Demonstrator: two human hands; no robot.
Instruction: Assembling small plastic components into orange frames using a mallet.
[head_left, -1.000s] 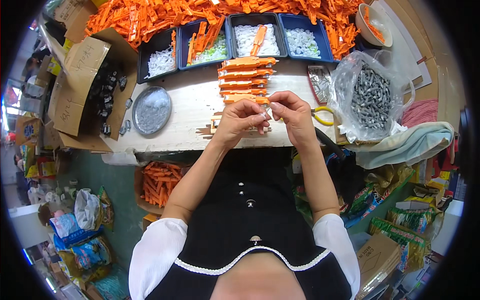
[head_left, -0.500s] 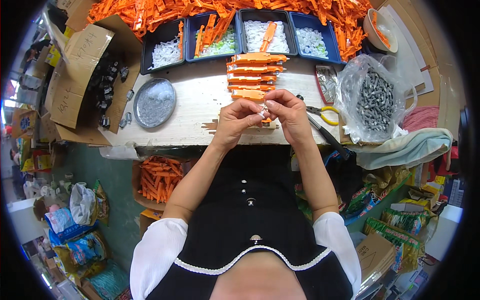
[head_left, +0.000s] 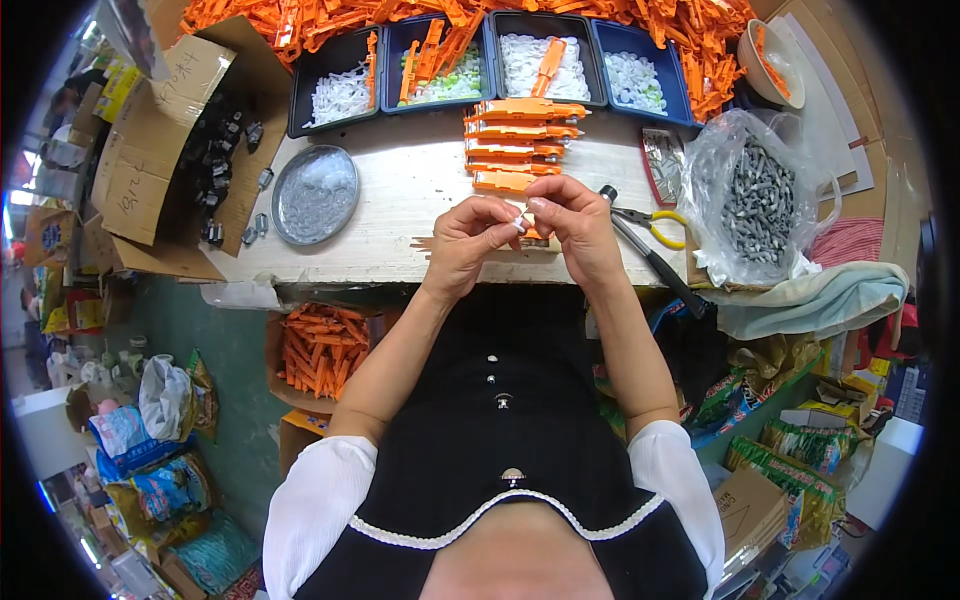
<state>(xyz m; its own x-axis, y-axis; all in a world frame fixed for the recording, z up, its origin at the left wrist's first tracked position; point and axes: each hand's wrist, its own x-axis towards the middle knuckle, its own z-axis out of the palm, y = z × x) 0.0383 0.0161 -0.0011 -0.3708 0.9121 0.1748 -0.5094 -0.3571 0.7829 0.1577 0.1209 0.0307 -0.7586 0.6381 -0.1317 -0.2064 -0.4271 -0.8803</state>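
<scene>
My left hand (head_left: 468, 243) and my right hand (head_left: 573, 228) meet above the near edge of the wooden table (head_left: 420, 200). Between their fingertips they pinch a small white plastic piece (head_left: 521, 221); its shape is too small to make out. Just beyond the hands lies a stack of orange plastic parts (head_left: 520, 140). Part of an orange piece shows under my right hand.
Dark trays of white pieces (head_left: 545, 60) and orange parts line the far side. A round metal dish (head_left: 315, 193) sits left, a cardboard box of black parts (head_left: 215, 150) farther left. Right: pliers (head_left: 650, 215), a bag of grey metal parts (head_left: 755, 200). A box of orange parts (head_left: 320, 345) stands below the table.
Both hands stay together over the table edge; the fingers have shifted slightly around the small white piece. The view has tilted a little.
</scene>
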